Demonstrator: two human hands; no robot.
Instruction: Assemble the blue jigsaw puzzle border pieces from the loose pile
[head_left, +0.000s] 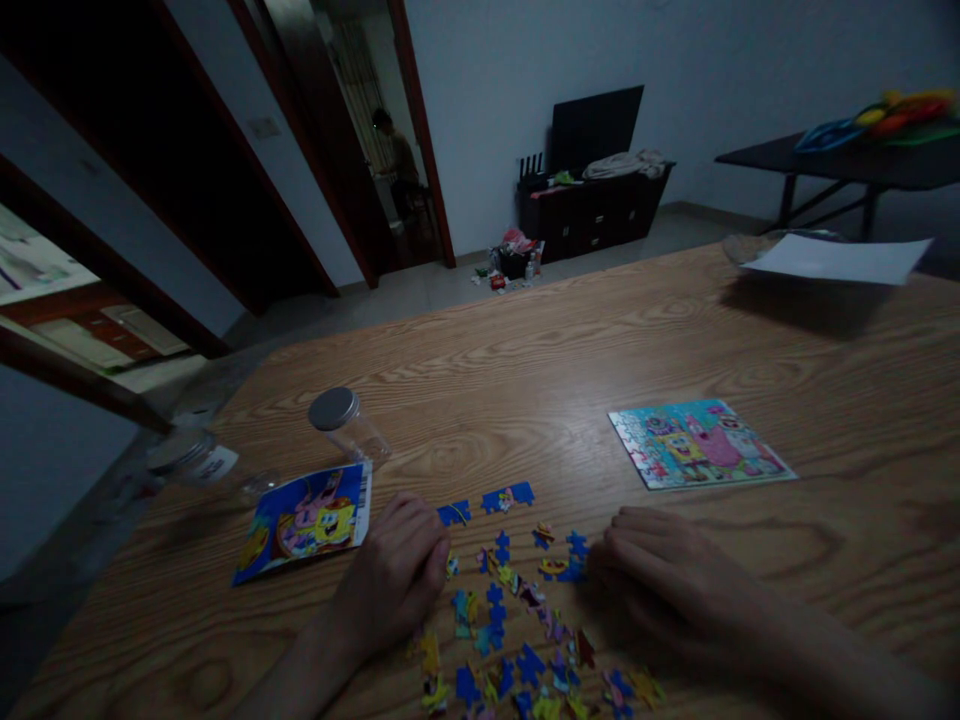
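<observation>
Loose jigsaw pieces, mostly blue and yellow, lie scattered on the wooden table between my hands. My left hand rests at their left edge, fingers curled in; whatever is inside it, if anything, is hidden. Just beyond it are a small blue joined strip and another blue piece. On the right, my right hand is closed, its curled fingers beside a blue and yellow cluster; its fingertips are hidden. A cartoon picture packet lies left of my left hand.
An assembled cartoon puzzle lies beyond my right hand. Clear jars with metal lids, one upright and one farther left, stand near the packet. White paper rests over a clear dish at the far right. A person sits beyond the doorway.
</observation>
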